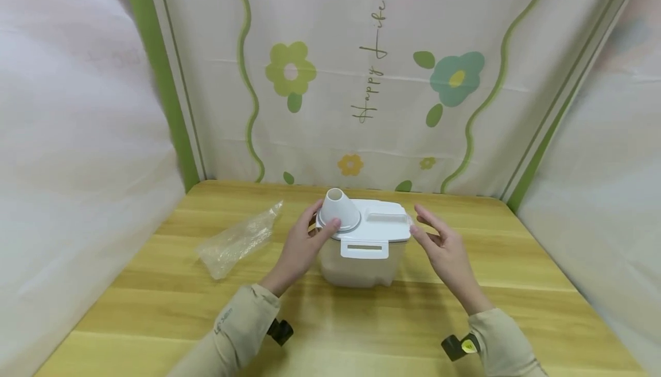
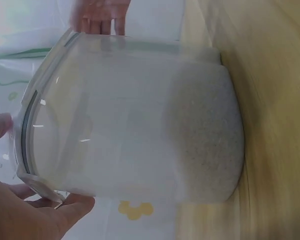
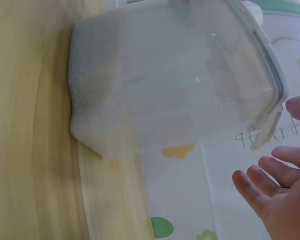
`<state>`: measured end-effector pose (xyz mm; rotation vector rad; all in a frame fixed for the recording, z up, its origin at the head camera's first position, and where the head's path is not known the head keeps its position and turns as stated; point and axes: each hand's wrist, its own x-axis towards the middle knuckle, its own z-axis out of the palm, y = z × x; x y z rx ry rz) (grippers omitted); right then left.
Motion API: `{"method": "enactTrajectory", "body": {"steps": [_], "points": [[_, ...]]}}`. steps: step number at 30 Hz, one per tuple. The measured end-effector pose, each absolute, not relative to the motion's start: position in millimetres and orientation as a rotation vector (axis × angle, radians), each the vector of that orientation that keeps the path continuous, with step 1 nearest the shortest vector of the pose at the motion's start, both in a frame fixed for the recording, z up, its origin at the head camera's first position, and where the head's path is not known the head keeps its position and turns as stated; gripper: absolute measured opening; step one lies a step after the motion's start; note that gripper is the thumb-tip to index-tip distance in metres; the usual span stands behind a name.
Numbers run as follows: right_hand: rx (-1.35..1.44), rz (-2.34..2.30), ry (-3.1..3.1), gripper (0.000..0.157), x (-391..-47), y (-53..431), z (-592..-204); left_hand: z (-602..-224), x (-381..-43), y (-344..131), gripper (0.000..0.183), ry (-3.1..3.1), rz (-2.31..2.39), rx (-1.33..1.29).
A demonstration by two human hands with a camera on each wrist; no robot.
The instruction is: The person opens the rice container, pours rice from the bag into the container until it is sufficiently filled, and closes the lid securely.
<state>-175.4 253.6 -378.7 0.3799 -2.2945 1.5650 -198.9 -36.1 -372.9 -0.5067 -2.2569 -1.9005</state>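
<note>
A translucent storage container [image 1: 358, 268] stands upright on the table, with pale grains [image 2: 210, 135] in its bottom part. Its white lid [image 1: 387, 229] carries a white cone-shaped piece [image 1: 338, 212] at the left and a raised handle bar. The front latch [image 1: 364, 249] juts outward from the lid. My left hand [image 1: 304, 245] grips the lid's left end, thumb on top by the cone's base and fingers at the side latch. Beside the right end is my right hand [image 1: 441, 248], fingers loosely spread, near a tilted side latch [image 3: 267, 132] and apart from it in the right wrist view.
A crumpled clear plastic bag [image 1: 240, 242] lies on the wooden table [image 1: 155, 285] left of the container. Behind the table hangs a flower-printed curtain [image 1: 330, 130], and pale fabric walls [image 1: 594, 153] close in both sides.
</note>
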Motion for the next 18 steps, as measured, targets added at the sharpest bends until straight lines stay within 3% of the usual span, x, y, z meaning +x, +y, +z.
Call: {"method": "enactTrajectory", "body": {"steps": [7,18], "points": [[0.219,1.667,-2.222,0.047,-164.9,247.9,-386.3,-380.3,-201.8,-37.2,0.078,-2.235,-1.938,-0.491],[0.130,1.823,-2.060,0.044,-161.6,223.6,-388.9,-384.4,-207.9,-34.5,0.077,-2.168,-2.066,-0.505]]}}
